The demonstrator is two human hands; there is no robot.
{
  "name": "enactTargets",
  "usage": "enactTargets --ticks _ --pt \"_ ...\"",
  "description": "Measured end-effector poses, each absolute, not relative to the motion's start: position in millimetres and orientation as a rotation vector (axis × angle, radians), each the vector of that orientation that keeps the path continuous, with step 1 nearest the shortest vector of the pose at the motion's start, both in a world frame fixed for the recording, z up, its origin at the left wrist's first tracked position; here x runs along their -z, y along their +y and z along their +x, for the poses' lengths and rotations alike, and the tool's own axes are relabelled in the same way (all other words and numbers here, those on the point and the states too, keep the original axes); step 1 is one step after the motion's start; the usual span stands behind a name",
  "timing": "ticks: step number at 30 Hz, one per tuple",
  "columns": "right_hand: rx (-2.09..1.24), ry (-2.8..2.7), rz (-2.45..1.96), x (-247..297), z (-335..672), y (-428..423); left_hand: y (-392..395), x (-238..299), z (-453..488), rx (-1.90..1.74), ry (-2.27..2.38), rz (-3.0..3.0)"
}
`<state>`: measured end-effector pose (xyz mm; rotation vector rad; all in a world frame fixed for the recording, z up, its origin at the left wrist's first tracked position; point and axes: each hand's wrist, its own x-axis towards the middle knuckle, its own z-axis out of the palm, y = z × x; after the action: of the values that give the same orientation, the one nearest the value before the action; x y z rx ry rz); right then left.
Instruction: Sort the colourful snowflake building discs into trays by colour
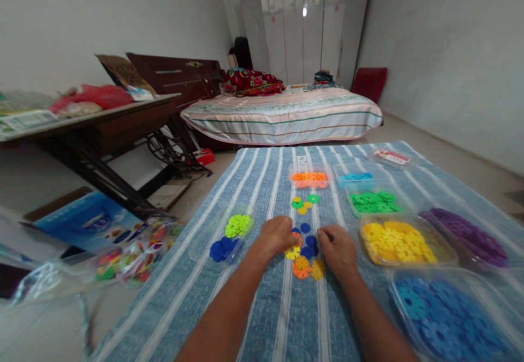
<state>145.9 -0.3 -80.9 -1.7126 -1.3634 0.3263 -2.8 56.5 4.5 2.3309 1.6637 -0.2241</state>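
On the striped cloth, toothed plastic flower discs lie between my hands. My left hand (277, 237) is closed, its fingertips pinched at the edge of an orange disc (298, 241), with a yellow disc (292, 253) just below. My right hand (339, 248) is curled shut on the cloth, right of several dark blue discs (309, 248); whatever its fingers hold is hidden. Nearer me are an orange-and-yellow disc (301, 268) and a yellow-orange disc (317, 269). Farther off lies a small group of green and yellow discs (305, 205).
Clear tubs hold sorted discs: orange (310, 180), light blue (355, 179), green (374, 202), yellow (399, 243), purple (466, 236) and blue (450, 318). At left, one tub holds lime discs (238, 225) and dark blue discs (223, 249). A bed (282, 116) stands beyond.
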Motion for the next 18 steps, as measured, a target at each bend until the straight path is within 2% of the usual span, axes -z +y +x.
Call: enactTargets --ticks 8,18 --pt "-0.334 -1.37 -1.698 81 147 -1 57 16 -8 0.075 1.688 2.226" --pt "-0.311 -1.381 -1.701 82 147 0 70 21 -23 -0.292 1.443 1.921"
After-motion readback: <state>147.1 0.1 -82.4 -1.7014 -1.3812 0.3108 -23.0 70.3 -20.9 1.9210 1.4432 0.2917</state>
